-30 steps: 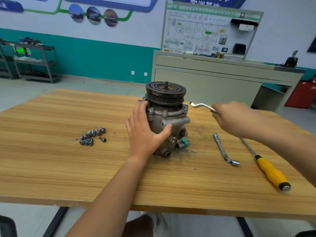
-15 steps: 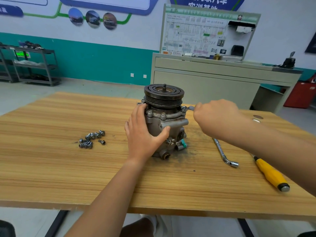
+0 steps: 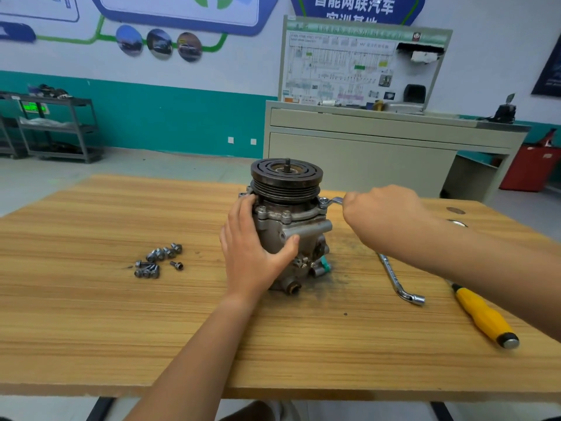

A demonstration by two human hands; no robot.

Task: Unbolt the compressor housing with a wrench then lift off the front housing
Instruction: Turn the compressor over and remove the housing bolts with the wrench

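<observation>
A grey metal compressor (image 3: 299, 229) stands upright in the middle of the wooden table (image 3: 91, 314), its dark grooved pulley (image 3: 287, 180) on top. My left hand (image 3: 253, 253) wraps around the housing's left side, thumb across the front. My right hand (image 3: 382, 214) grips a silver wrench (image 3: 332, 201) whose ring end sits on a bolt at the flange's right side. Two more flange bolts (image 3: 286, 214) show at the front.
Several loose bolts (image 3: 158, 261) lie in a cluster left of the compressor. An L-shaped socket wrench (image 3: 399, 281) and a yellow-handled screwdriver (image 3: 482, 317) lie on the right. A beige cabinet (image 3: 364, 147) stands behind the table.
My right hand brought the wrench from the air on the right onto the bolt at the flange's right side. My left hand stayed on the housing.
</observation>
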